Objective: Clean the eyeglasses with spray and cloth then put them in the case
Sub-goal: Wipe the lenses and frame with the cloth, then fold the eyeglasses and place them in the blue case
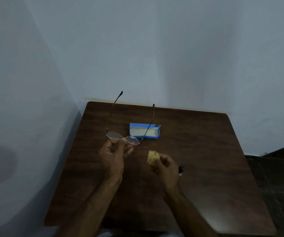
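Looking down in the head view, the left hand (114, 154) pinches the eyeglasses (113, 135) at the bridge, temples open, above the middle of the bench (206, 151), just in front of the open blue case (144, 131) toward the far edge. The right hand (166, 165) has its fingers (163, 158) curled round a crumpled yellow cloth (152, 158), apart from the lenses. Wiping seems the step in hand; next the cloth must meet a lens lightly, frame held steady.

Tabletop (206, 151): dark brown, wood-grain pattern. Glasses (114, 135): thin coppery-gold frame, clear lenses, dark tips on the arms. Case (143, 131): bright blue outside, pale cream lining, plain. Cloth (152, 157): yellow, plain. Small bottle (181, 170): black, with a pale bit low down, mostly hidden. Wall (155, 48): pale blue-grey, plain. Floor (274, 177): dark.
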